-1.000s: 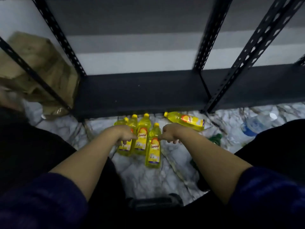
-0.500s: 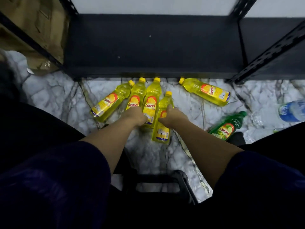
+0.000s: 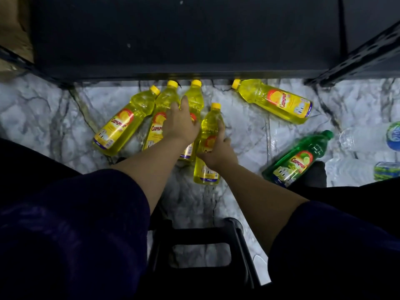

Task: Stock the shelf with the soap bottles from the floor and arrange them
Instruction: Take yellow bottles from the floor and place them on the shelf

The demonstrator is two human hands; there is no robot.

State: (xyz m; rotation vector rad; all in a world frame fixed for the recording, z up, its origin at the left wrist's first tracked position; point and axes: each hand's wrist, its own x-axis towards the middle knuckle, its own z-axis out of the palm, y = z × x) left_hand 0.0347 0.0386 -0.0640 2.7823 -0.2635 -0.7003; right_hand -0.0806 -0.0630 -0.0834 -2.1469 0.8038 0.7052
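Observation:
Several yellow soap bottles lie on the marble floor in front of the dark bottom shelf [image 3: 173, 40]. My left hand [image 3: 180, 124] lies over the middle of the group, its thumb and fingers wrapped around one yellow bottle [image 3: 195, 97]. My right hand [image 3: 216, 151] grips the neighbouring yellow bottle [image 3: 208, 131] around its middle. Two more yellow bottles [image 3: 123, 122] [image 3: 162, 105] lie to the left. Another yellow bottle [image 3: 275, 100] lies apart on the right. A green soap bottle [image 3: 296, 159] lies further right.
Clear water bottles [image 3: 368, 137] lie at the right edge of the floor. A perforated shelf upright [image 3: 357, 66] stands at the right. A black stool frame [image 3: 205, 234] sits between my knees. Cardboard [image 3: 10, 29] is at the top left.
The view has tilted down toward the floor. Both hands have moved forward onto the yellow bottles and closed around one each.

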